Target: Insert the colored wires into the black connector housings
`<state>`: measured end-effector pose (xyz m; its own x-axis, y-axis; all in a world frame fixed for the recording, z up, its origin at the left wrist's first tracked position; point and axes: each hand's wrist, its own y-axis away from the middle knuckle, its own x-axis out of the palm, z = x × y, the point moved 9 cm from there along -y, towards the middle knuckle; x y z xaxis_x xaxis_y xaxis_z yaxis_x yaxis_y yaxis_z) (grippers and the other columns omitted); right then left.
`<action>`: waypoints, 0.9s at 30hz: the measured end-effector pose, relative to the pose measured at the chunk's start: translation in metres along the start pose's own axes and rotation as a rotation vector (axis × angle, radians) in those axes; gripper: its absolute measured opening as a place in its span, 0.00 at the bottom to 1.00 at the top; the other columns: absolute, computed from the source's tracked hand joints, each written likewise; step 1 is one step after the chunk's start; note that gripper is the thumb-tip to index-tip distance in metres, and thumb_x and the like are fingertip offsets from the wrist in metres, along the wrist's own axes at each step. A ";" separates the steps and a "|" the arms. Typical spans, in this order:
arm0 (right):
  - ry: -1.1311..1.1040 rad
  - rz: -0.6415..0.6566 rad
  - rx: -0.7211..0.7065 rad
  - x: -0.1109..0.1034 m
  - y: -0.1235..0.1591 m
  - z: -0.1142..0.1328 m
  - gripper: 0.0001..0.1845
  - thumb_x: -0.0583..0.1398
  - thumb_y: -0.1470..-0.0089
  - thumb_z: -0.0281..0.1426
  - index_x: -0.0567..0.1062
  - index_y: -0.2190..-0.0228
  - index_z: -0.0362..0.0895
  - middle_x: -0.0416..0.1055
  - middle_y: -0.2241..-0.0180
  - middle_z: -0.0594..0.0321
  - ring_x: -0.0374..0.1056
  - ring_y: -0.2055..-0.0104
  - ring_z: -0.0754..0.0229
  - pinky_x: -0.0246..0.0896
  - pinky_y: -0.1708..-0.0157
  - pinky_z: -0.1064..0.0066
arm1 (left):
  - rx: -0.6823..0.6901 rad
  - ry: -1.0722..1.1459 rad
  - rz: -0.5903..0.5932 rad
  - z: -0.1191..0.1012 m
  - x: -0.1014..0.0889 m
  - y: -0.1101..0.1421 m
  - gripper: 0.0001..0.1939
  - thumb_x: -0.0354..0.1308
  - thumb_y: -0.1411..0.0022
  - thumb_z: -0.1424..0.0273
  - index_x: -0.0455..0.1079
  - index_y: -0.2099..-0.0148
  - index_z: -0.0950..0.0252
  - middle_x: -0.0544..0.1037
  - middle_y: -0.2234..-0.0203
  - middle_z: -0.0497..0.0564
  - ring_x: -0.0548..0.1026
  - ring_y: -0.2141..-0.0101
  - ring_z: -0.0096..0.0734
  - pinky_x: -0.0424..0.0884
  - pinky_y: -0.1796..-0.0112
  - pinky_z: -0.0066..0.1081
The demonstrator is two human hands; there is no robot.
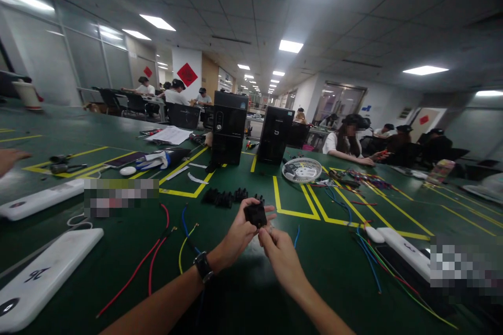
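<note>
My left hand (234,239), with a watch (203,267) at its wrist, is closed around a small black block-shaped part (256,214). Close against the block's lower edge, my right hand (282,255) pinches with thumb and forefinger; what lies between the fingertips is too small to make out. Just beyond my hands several similar black parts (223,198) sit in a row. Red wires (151,254), a yellow-green wire (181,248) and a blue wire (188,233) lie on the green table left of my hands. Another short blue wire (297,235) is to the right.
Two black computer towers (229,131) stand ahead. Right of them is a white round basket (302,170), then a pile of wires (365,180). White power banks (51,275) lie left and right. Another person's hand (11,159) shows at far left; a person (348,141) sits opposite.
</note>
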<state>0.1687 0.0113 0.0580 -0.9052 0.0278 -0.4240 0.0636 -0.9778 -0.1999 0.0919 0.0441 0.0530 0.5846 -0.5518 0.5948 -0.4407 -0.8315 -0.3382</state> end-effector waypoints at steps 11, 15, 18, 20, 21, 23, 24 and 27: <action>-0.062 0.070 -0.046 0.008 0.003 -0.002 0.18 0.49 0.40 0.35 0.68 0.77 0.41 0.58 0.82 0.69 0.53 0.78 0.67 0.46 0.77 0.76 | -0.053 -0.127 -0.117 0.008 -0.004 0.004 0.26 0.56 0.47 0.77 0.51 0.48 0.58 0.69 0.48 0.62 0.72 0.52 0.49 0.68 0.55 0.47; -0.123 0.126 -0.061 0.016 0.007 -0.005 0.16 0.50 0.40 0.35 0.67 0.76 0.41 0.59 0.80 0.69 0.55 0.78 0.68 0.47 0.78 0.77 | -0.011 -0.125 -0.168 0.005 -0.006 0.006 0.27 0.58 0.47 0.76 0.50 0.49 0.58 0.71 0.50 0.63 0.75 0.55 0.46 0.67 0.52 0.49; -0.141 0.172 -0.031 0.020 0.008 -0.011 0.18 0.49 0.39 0.36 0.68 0.76 0.41 0.60 0.82 0.69 0.55 0.80 0.69 0.47 0.80 0.77 | 0.006 -0.164 -0.218 0.000 -0.008 0.007 0.26 0.56 0.46 0.76 0.49 0.49 0.58 0.69 0.48 0.62 0.76 0.57 0.44 0.68 0.53 0.51; -0.118 0.176 -0.012 0.019 0.009 -0.012 0.20 0.48 0.39 0.37 0.71 0.76 0.41 0.59 0.83 0.69 0.54 0.82 0.69 0.47 0.81 0.77 | 0.030 -0.210 -0.213 -0.005 -0.008 0.007 0.24 0.55 0.45 0.76 0.50 0.49 0.57 0.68 0.47 0.61 0.76 0.57 0.43 0.68 0.53 0.52; -0.100 0.169 -0.012 0.018 0.009 -0.012 0.20 0.48 0.39 0.37 0.72 0.75 0.41 0.59 0.84 0.70 0.54 0.83 0.69 0.46 0.81 0.77 | 0.044 -0.241 -0.196 -0.008 -0.007 0.007 0.23 0.54 0.45 0.76 0.50 0.49 0.58 0.67 0.46 0.61 0.76 0.57 0.43 0.69 0.54 0.52; -0.064 0.143 -0.031 0.014 0.010 -0.007 0.19 0.50 0.39 0.37 0.74 0.73 0.41 0.59 0.84 0.70 0.54 0.83 0.69 0.45 0.81 0.77 | 0.073 -0.316 -0.152 -0.013 -0.004 0.006 0.22 0.54 0.45 0.77 0.51 0.50 0.58 0.66 0.46 0.61 0.76 0.57 0.42 0.69 0.54 0.51; -0.049 0.130 -0.045 0.013 0.011 -0.004 0.19 0.50 0.39 0.37 0.75 0.73 0.41 0.59 0.84 0.70 0.54 0.82 0.69 0.45 0.81 0.77 | 0.091 -0.351 -0.136 -0.015 -0.003 0.006 0.21 0.54 0.45 0.77 0.52 0.51 0.59 0.66 0.46 0.60 0.76 0.57 0.42 0.70 0.53 0.50; -0.031 0.097 -0.079 0.011 0.011 0.003 0.19 0.50 0.40 0.36 0.75 0.74 0.40 0.58 0.84 0.70 0.53 0.82 0.69 0.45 0.80 0.77 | 0.132 -0.393 -0.136 -0.018 -0.001 0.007 0.20 0.52 0.45 0.78 0.53 0.52 0.59 0.67 0.46 0.59 0.76 0.58 0.41 0.70 0.54 0.50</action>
<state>0.1581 -0.0002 0.0541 -0.9056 -0.0739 -0.4176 0.1832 -0.9562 -0.2283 0.0761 0.0401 0.0638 0.8573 -0.3982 0.3263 -0.2661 -0.8854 -0.3812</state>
